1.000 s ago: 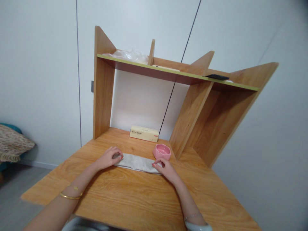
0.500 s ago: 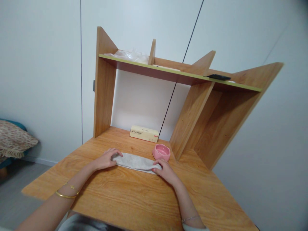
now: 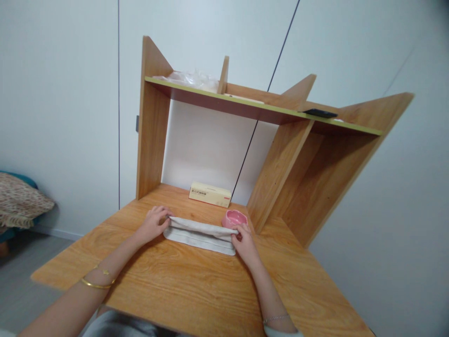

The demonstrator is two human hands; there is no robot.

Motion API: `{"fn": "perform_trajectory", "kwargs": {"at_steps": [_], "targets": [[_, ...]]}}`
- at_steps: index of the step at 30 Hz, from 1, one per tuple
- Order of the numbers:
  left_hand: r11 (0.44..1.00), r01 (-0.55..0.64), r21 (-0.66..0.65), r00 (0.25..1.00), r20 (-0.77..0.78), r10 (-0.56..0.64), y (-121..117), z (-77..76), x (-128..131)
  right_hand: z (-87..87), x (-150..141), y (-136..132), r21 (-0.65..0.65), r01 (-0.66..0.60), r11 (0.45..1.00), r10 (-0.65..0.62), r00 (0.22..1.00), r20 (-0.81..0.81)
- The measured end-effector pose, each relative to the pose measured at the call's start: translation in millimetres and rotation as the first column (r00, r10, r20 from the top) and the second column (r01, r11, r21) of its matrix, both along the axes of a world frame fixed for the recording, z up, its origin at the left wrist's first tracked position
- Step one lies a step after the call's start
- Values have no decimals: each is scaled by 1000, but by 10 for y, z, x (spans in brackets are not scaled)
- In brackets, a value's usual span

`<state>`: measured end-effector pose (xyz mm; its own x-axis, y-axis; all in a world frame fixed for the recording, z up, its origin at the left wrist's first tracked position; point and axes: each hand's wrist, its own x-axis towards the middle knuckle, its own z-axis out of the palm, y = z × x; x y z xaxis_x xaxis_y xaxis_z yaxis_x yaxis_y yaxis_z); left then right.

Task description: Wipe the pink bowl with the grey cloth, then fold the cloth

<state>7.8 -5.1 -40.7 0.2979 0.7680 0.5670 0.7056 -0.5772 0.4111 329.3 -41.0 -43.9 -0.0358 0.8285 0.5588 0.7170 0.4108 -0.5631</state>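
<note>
A folded light-grey cloth [image 3: 199, 239] lies lengthwise on the wooden desk [image 3: 189, 285]. Its upper layer is lifted along the far edge, while the lower layer rests flat on the wood. At the cloth's left end, my left hand [image 3: 156, 221] pinches the raised edge between thumb and fingers. My right hand [image 3: 243, 239] grips the same edge at the right end. Just behind my right hand sits a pink bowl [image 3: 234, 218], its near side partly hidden by the fingers and the cloth.
A cream-coloured box [image 3: 209, 194] stands at the back of the desk. Above it runs a wooden shelf unit [image 3: 224, 100] with a clear plastic bag [image 3: 196, 80] and a flat black object [image 3: 320, 113] on top. Far left is a patterned fabric [image 3: 23, 199] over something teal.
Both hands have closed on the cloth's upper layer and raised it, so the lower layer now shows in front. The view has shifted slightly; the bowl and box stay put.
</note>
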Motion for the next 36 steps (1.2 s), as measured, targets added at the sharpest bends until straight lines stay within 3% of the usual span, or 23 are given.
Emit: {"fn": "perform_trajectory", "kwargs": {"at_steps": [5, 14, 19, 28, 32, 36], "targets": [[995, 30, -93, 992, -118, -41, -37, 24, 6, 31, 23, -46, -130, 46, 990, -23, 985, 173], [993, 52, -107, 998, -34, -56, -34, 26, 67, -148, 124, 29, -367, 238, 899, -241, 970, 40], [981, 135, -137, 988, -55, -144, -45, 32, 186, -184, 132, 50, -485, 78, 871, -183, 968, -173], [943, 289, -166, 942, -126, -311, -94, 49, 503, -41, 63, 0, -558, -153, 815, -94, 917, -388], [922, 320, -217, 924, -144, -355, -125, 49, 740, 4, 32, -22, -497, -234, 835, -113, 812, -573], [896, 347, -275, 913, -119, -390, -146, -2, 948, 77, 30, -40, -390, -191, 901, -160, 689, -707]]}}
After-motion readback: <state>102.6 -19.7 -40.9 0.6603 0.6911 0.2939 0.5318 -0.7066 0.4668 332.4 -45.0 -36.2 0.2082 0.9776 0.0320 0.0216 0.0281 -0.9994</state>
